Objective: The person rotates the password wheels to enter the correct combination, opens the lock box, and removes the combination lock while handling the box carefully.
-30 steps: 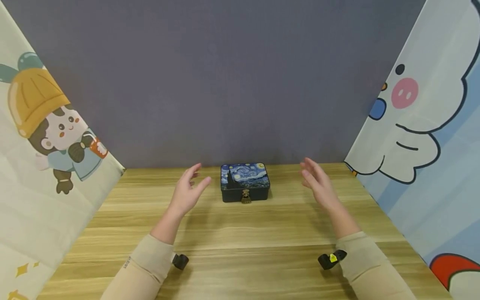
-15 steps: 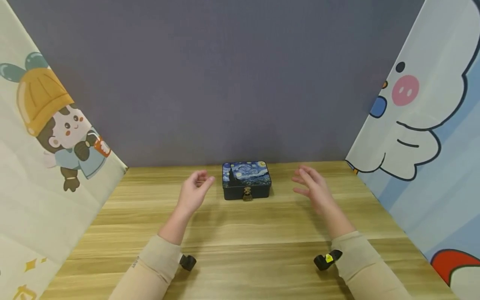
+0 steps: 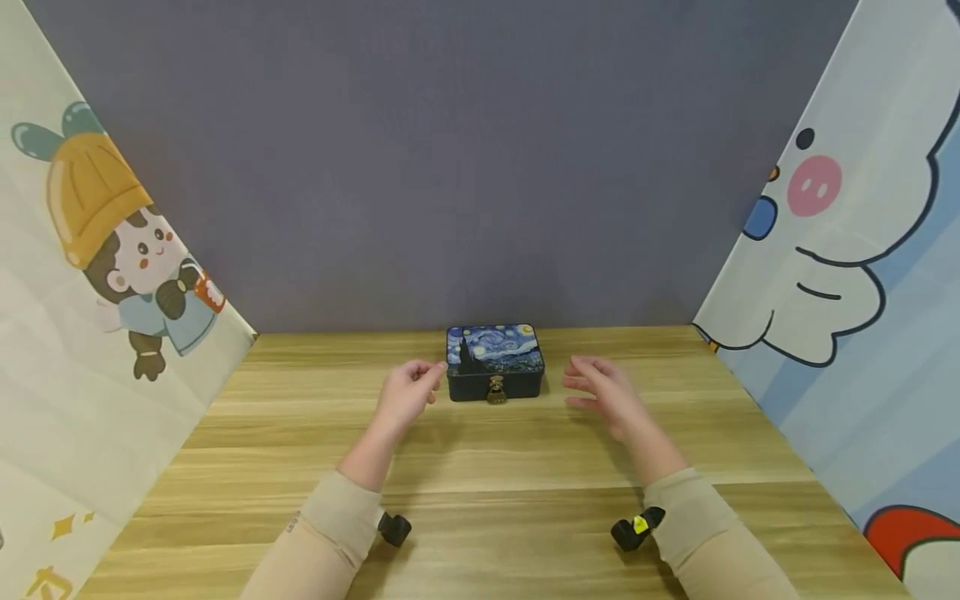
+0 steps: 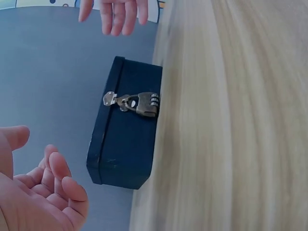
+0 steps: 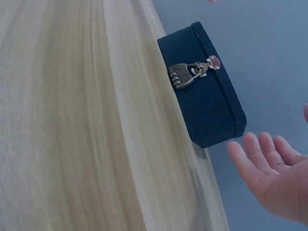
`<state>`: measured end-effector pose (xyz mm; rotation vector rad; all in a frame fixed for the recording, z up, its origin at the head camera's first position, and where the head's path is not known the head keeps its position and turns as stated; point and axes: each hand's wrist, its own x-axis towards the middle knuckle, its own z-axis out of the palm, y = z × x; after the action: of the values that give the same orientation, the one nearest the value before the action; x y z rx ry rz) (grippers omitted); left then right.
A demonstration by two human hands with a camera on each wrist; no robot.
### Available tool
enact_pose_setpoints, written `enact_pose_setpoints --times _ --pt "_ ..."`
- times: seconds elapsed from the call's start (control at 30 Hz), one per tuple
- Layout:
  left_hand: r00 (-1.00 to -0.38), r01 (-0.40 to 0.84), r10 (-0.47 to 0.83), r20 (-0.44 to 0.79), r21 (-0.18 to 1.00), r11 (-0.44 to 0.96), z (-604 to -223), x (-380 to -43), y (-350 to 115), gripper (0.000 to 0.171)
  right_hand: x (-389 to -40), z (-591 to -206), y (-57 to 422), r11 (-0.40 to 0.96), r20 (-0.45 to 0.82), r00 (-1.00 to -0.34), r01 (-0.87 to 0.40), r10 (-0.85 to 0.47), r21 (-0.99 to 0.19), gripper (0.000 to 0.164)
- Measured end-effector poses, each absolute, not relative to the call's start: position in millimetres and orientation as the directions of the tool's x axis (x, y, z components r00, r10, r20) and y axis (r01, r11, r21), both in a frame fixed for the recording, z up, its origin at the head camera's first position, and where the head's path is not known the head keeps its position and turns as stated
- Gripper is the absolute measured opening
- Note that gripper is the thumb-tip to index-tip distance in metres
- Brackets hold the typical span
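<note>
One latched box point(image 3: 495, 362) between two empty hands, left point(image 3: 406, 394) and right point(image 3: 609, 395).

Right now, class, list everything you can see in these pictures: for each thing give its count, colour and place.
box: one, dark blue with a starry-night painted lid, far middle of the table, lid shut
lock: one, brass, on the box's front
table: one, light wood
backdrop: one, grey, behind the table
cartoon panels: two, pale, left and right sides
left hand: empty, just left of the box
right hand: empty, right of the box, apart from it
</note>
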<state>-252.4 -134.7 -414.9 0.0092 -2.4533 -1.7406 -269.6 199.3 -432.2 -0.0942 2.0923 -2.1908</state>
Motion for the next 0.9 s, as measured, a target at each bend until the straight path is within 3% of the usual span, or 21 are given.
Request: enact_pose_setpoints --times 0.43,0.73,0.9 --pt "-1.0 -0.017 -0.015 -0.013 0.939 0.344 -430 -257 -120 0.046 -275 -450 178 -0.019 -0.115 -0.979 0.12 -0.166 -0.993 0.049" --pt "-1.0 0.003 0.012 -0.002 0.904 0.427 -442 -263 -114 0.043 -276 -451 165 0.124 -0.16 -0.972 0.14 -0.173 -0.982 0.06" --pt "-1.0 0.016 0.031 0.002 0.887 0.461 -443 -265 -110 0.04 -276 -453 159 0.236 -0.155 -0.97 0.109 -0.187 -0.966 0.056"
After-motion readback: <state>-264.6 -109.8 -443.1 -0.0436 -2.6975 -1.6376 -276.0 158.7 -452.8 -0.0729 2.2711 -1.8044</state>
